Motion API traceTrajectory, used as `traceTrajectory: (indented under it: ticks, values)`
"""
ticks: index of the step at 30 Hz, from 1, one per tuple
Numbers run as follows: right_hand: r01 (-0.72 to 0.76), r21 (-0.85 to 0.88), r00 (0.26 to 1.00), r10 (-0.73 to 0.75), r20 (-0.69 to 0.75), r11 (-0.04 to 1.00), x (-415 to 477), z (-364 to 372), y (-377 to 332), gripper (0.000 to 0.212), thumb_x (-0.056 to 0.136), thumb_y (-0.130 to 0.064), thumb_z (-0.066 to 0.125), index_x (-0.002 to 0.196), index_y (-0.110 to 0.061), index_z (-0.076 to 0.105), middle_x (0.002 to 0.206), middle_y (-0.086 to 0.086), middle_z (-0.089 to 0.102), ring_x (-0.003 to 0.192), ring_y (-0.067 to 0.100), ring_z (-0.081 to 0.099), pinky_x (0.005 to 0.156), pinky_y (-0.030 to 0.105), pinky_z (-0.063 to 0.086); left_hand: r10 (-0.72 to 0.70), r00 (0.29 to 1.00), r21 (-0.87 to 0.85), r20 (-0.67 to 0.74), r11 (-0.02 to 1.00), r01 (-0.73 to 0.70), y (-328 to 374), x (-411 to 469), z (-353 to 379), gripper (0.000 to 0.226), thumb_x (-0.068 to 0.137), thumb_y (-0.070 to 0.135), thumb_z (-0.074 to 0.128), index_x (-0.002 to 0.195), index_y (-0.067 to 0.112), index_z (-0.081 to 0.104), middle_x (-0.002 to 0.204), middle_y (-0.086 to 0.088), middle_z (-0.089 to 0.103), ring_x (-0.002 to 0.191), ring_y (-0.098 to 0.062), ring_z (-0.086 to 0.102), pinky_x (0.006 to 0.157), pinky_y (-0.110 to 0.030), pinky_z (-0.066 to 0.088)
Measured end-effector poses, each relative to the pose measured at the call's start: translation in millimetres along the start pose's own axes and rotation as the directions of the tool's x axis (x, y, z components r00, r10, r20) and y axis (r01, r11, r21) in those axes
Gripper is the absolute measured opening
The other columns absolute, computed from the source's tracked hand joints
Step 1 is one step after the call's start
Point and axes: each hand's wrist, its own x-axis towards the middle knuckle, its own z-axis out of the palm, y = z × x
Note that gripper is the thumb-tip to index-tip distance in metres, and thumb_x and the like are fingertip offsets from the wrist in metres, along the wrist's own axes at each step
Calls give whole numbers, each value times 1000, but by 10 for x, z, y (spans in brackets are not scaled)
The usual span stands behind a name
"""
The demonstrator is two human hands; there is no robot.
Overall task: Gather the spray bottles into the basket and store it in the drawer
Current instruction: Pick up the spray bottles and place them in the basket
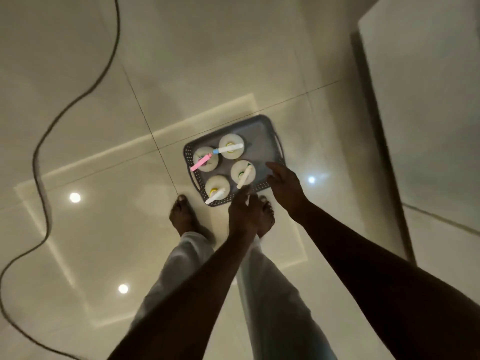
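A grey perforated basket (262,131) with side handles stands on the glossy tiled floor just in front of my bare feet. Several white spray bottles stand upright inside it, among them one with a pink nozzle (205,158) and one with a blue-and-white nozzle (231,146). My left hand (242,211) reaches down to the basket's near rim with its fingers extended and holds nothing. My right hand (283,183) is over the near right corner of the rim, thumb apart from the fingers. I cannot tell whether it touches the rim.
A black cable (44,141) snakes across the floor on the left. A tall white cabinet or wall panel (420,100) rises on the right, with a dark gap beside it. My feet (181,216) stand right behind the basket. Ceiling lights reflect in the tiles.
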Motion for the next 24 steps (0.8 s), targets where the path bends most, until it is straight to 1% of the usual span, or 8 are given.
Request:
traceTrajectory:
  ticks: [2, 3, 6, 9, 12, 14, 20, 24]
  values:
    - [68, 59, 996, -65, -60, 996, -370, -140, -323, 39, 100, -6, 59, 138, -11, 62, 143, 7, 62, 131, 24, 59, 108, 30, 49, 114, 991, -17, -68, 993, -115, 226, -200, -164, 49, 101, 32, 53, 145, 11, 56, 146, -8, 60, 138, -26, 55, 113, -34, 43]
    - [97, 98, 992, -87, -94, 991, -557, -217, -484, 37, 100, -8, 60, 137, -12, 64, 142, 6, 63, 131, 22, 59, 111, 33, 48, 156, 984, -12, -83, 987, -157, 340, -285, -268, 44, 105, 26, 52, 146, 10, 56, 146, -9, 60, 139, -25, 55, 115, -36, 43]
    - [130, 200, 979, -94, -181, 971, -1104, -478, -940, 32, 99, -12, 63, 131, -16, 68, 126, -5, 70, 118, 13, 65, 103, 30, 50, 242, 968, -40, -73, 969, -245, 702, -564, -486, 43, 107, 24, 52, 148, 13, 55, 149, -8, 60, 139, -22, 54, 119, -39, 42]
    - [174, 330, 960, -86, -266, 928, -1678, -716, -1323, 27, 100, -14, 64, 126, -21, 69, 115, -12, 70, 106, 6, 65, 92, 25, 51, 361, 932, 3, -9, 933, -361, 1120, -943, -698, 47, 105, 32, 52, 150, 17, 54, 153, -1, 57, 136, -9, 52, 104, -13, 40]
    - [194, 418, 947, -58, -316, 888, -2227, -879, -1618, 35, 101, -16, 64, 136, -19, 65, 137, -1, 65, 129, 19, 60, 107, 34, 52, 471, 881, 23, 47, 881, -472, 1467, -1368, -858, 50, 103, 34, 50, 151, 19, 52, 154, 2, 55, 137, -8, 51, 94, 1, 36]
    - [221, 447, 931, -51, -361, 867, -2579, -982, -1726, 37, 100, -19, 65, 137, -21, 64, 138, -2, 64, 131, 21, 59, 114, 43, 49, 534, 840, 56, 99, 839, -541, 1643, -1678, -920, 49, 103, 38, 50, 149, 25, 53, 154, 6, 54, 134, -4, 50, 86, 9, 36]
    - [280, 547, 873, 29, -488, 789, -3397, -1401, -1727, 36, 98, -21, 68, 133, -25, 67, 123, -6, 69, 119, 18, 66, 111, 49, 51, 621, 760, 95, 193, 759, -644, 2049, -2492, -714, 40, 107, 30, 52, 146, 23, 56, 150, 6, 57, 131, -5, 52, 102, -16, 40]
    - [302, 600, 852, 73, -519, 741, -3668, -1891, -1502, 37, 98, -19, 68, 135, -25, 66, 123, -3, 68, 116, 17, 66, 107, 45, 55, 625, 743, 112, 238, 742, -661, 2253, -2834, -203, 38, 107, 27, 53, 144, 20, 59, 143, 7, 59, 126, -5, 54, 87, 1, 38]
